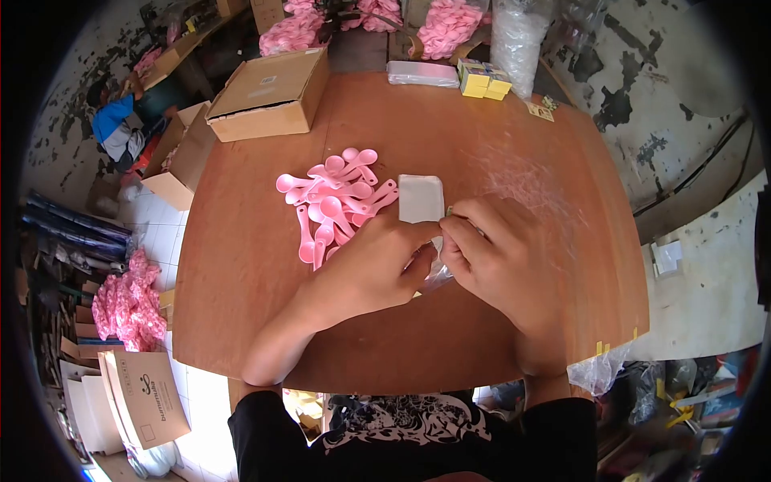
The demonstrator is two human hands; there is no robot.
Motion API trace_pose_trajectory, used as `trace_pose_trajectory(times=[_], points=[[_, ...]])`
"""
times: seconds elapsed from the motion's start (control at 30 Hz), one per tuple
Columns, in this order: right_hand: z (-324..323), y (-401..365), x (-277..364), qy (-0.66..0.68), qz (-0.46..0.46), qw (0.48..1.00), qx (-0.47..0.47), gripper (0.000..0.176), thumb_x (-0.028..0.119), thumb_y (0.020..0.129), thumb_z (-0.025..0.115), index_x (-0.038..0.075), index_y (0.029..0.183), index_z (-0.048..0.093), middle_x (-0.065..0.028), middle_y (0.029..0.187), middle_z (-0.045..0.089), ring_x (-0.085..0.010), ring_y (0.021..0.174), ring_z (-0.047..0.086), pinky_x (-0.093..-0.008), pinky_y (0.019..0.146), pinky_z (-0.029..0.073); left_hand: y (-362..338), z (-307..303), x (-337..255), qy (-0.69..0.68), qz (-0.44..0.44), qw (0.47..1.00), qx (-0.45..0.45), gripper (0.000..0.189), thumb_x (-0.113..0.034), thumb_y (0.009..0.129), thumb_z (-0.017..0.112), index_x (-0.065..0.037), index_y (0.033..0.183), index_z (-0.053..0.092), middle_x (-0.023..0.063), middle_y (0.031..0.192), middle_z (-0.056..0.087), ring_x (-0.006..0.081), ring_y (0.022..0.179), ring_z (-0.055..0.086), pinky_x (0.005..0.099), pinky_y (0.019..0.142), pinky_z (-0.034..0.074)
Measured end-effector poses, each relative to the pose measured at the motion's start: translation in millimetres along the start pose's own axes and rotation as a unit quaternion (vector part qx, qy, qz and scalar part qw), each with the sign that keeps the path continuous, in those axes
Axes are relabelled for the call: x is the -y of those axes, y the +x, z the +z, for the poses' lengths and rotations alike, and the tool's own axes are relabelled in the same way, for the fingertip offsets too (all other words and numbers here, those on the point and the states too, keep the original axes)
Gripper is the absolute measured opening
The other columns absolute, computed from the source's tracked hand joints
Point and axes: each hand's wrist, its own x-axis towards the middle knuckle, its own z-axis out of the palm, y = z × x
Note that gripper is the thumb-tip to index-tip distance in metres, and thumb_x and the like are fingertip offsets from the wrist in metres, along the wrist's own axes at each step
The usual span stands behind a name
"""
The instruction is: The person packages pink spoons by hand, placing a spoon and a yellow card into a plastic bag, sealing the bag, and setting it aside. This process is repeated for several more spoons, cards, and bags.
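Both hands meet over the middle of the brown table, close to its near side. My left hand (381, 261) has its fingers curled in a pinch near a clear plastic piece (438, 277), part of which shows beneath the hands. My right hand (494, 249) is closed too, thumb and forefinger pressed together beside the left fingertips; what lies between them is too small to make out. Just beyond the fingers lies a white rounded-square item (421, 198). To its left, a heap of pink spoons (331, 207) spreads up to my left hand.
A cardboard box (269, 92) stands at the table's back left. Along the back are a clear-wrapped stack (422, 74), yellow boxes (484, 80) and a tall clear bag (518, 48). Clear plastic strips (534, 189) lie at right. Another person (120, 124) sits far left.
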Motion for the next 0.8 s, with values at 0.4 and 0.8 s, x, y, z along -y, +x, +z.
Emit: trace_pose_trajectory(times=[0.4,0.8], points=[[-28.3,-37.1,-108.6,0.811,0.161,0.524,-0.204,0.012,0.012,0.087,0.057,0.001,0.089,0.062,-0.0095,0.091,0.062,-0.0177,0.070,0.061,-0.0298,0.063,0.050,-12.0,-11.0,0.2,-0.281,0.004,0.943,-0.176,0.027,-0.002,0.093,0.062,0.007,0.119,0.063,0.0133,0.099,0.073,0.0146,0.088,0.068,0.0276,0.080,0.054],[6.3,-23.5,-44.3,0.428,0.237,0.871,0.049,0.039,0.019,0.082,0.077,0.001,0.116,0.067,-0.0087,0.103,0.071,-0.0151,0.093,0.064,-0.0322,0.083,0.051,-5.0,-2.7,16.3,-0.226,0.005,0.944,-0.242,0.024,-0.003,0.091,0.065,0.005,0.113,0.065,0.0123,0.098,0.073,0.0113,0.085,0.070,0.0226,0.071,0.056]])
